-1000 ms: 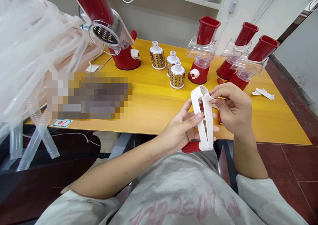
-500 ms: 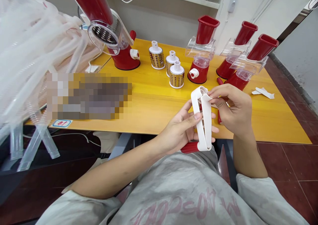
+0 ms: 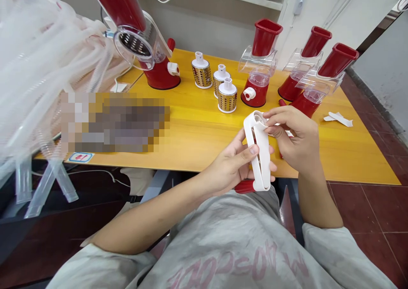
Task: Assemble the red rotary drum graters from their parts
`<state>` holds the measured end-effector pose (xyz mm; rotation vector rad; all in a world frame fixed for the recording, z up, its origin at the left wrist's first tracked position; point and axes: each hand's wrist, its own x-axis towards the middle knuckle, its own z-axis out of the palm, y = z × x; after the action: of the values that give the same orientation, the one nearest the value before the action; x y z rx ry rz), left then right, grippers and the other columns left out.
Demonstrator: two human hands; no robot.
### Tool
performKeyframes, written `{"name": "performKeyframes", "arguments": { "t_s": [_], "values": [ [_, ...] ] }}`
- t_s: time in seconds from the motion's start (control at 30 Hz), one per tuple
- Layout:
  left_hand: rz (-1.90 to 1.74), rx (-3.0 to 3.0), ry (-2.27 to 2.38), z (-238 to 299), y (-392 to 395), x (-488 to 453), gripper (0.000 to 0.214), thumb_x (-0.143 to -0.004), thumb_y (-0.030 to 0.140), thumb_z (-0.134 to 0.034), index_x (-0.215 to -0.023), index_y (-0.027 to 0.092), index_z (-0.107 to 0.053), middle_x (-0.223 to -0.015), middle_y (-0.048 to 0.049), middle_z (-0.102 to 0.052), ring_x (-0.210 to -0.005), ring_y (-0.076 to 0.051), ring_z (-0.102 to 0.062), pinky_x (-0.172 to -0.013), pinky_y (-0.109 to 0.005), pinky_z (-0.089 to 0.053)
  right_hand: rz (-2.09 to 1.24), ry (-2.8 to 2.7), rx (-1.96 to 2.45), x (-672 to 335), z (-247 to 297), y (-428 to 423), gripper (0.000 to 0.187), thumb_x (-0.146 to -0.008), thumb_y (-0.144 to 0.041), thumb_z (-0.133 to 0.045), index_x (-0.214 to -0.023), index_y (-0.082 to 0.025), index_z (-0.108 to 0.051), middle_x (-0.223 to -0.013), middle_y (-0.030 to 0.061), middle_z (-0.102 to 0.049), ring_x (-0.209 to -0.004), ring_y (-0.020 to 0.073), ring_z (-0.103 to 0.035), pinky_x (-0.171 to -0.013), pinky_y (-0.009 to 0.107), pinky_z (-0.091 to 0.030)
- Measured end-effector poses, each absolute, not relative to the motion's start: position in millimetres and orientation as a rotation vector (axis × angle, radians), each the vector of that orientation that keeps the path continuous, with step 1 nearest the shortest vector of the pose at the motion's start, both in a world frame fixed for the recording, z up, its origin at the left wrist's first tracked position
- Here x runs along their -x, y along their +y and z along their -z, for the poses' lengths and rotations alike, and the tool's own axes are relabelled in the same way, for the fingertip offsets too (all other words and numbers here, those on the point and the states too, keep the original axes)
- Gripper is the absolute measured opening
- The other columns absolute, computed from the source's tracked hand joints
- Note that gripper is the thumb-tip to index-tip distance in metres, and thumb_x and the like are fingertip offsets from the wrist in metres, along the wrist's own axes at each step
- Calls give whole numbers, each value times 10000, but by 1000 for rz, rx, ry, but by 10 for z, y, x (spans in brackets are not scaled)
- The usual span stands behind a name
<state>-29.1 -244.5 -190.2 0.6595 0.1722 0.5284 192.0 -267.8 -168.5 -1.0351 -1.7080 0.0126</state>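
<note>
My left hand (image 3: pixel 231 165) grips the lower and middle part of a white plastic looped handle (image 3: pixel 262 153), with the thumb across its strap. A red grip (image 3: pixel 245 187) shows at the handle's bottom end, just below my left hand. My right hand (image 3: pixel 293 138) pinches the handle's curved top between thumb and fingers. Behind my hands, a red rotary grater (image 3: pixel 259 63) with a clear housing stands on the table, apart from both hands. A red part is mostly hidden behind my right hand.
Several more red graters (image 3: pixel 306 85) and several gold-drummed grater cylinders (image 3: pixel 227 95) stand on the yellow wooden table (image 3: pixel 197 148). White strips (image 3: pixel 339 119) lie at right. Ribbed clear tubing (image 3: pixel 41 76) fills the left side; one table area is pixelated.
My right hand has shifted slightly left and the white handle has tilted a little, its top now leaning left. My grip on it with both hands remains.
</note>
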Motion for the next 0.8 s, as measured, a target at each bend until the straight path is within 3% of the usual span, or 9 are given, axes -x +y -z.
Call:
{"name": "performKeyframes", "arguments": {
  "t_s": [0.17, 0.33, 0.43, 0.53, 0.6, 0.67, 0.73, 0.8],
  "values": [
    [-478, -718, 179, 1940, -2356, 328, 761, -1043, 472, -1032, -1613, 354, -541, -1255, -12, -854, -993, -274, -956, -842, -413, -821, 33, -1747, 1054, -1900, 1709, -2679, 147, -1148, -228, -773, -1029, -290, -831, -1223, 75, -867, -1105, 268, -862, -907, 428, -736],
    [-463, -829, 217, 1883, -2353, 336, 772, -1039, 593, -1013, -1558, 309, -516, -1362, -94, -872, -991, -303, -965, -818, -399, -818, 161, -1838, 1059, -1863, 1681, -2730, 213, -1178, -148, -674, -1069, -286, -794, -1194, 63, -854, -1073, 231, -846, -886, 374, -704],
    [-477, -949, 356, 1799, -2399, 344, 757, -1005, 555, -1037, -1491, 259, -538, -1403, -137, -863, -842, -250, -932, -667, -318, -761, 149, -1862, 1114, -1816, 1674, -2756, 225, -1190, -152, -660, -1115, -298, -813, -1285, 70, -848, -1085, 231, -840, -864, 373, -691],
    [-524, -1058, 506, 1711, -2427, 378, 711, -1030, 455, -983, -1515, 231, -513, -1158, -81, -878, -640, -192, -841, -529, -247, -629, 114, -1792, 1090, -1758, 1711, -2739, 178, -1179, -190, -722, -1097, -304, -832, -1360, 87, -823, -1099, 248, -828, -905, 416, -714],
    [-555, -1130, 548, 1660, -2428, 421, 656, -1078, 450, -908, -1543, 206, -515, -958, -26, -834, -600, -188, -806, -526, -237, -586, 29, -1714, 1051, -1719, 1764, -2702, 75, -1154, -270, -820, -1210, -314, -842, -1460, 113, -787, -1188, 274, -826, -957, 436, -737],
    [-561, -1234, 541, 1620, -2423, 475, 628, -1119, 458, -851, -1580, 182, -525, -845, 4, -784, -598, -183, -780, -559, -239, -581, -109, -1650, 1052, -1688, 1829, -2658, 421, -1108, -410, -930, -1492, -337, -773, -1554, 143, -752, -1247, 292, -823, -968, 431, -754],
    [-549, -1371, 515, 1595, -2417, 522, 624, -1161, 455, -788, -1639, 161, -517, -796, 14, -753, -606, -179, -753, -593, -250, -585, -284, -1635, 1056, -1663, 1886, -2624, 744, -1085, -574, -957, -1707, -340, -624, -1491, 145, -783, -1160, 276, -831, -917, 410, -760],
    [-542, -1510, 509, 1593, -2409, 547, 634, -1184, 434, -752, -1690, 154, -490, -801, 20, -732, -624, -183, -748, -617, -267, -595, -503, -1631, 1024, -1638, 1914, -2611, 743, -1098, -685, -911, -1676, -314, -628, -1291, 100, -827, -1026, 251, -822, -872, 393, -752]
  ]
}}
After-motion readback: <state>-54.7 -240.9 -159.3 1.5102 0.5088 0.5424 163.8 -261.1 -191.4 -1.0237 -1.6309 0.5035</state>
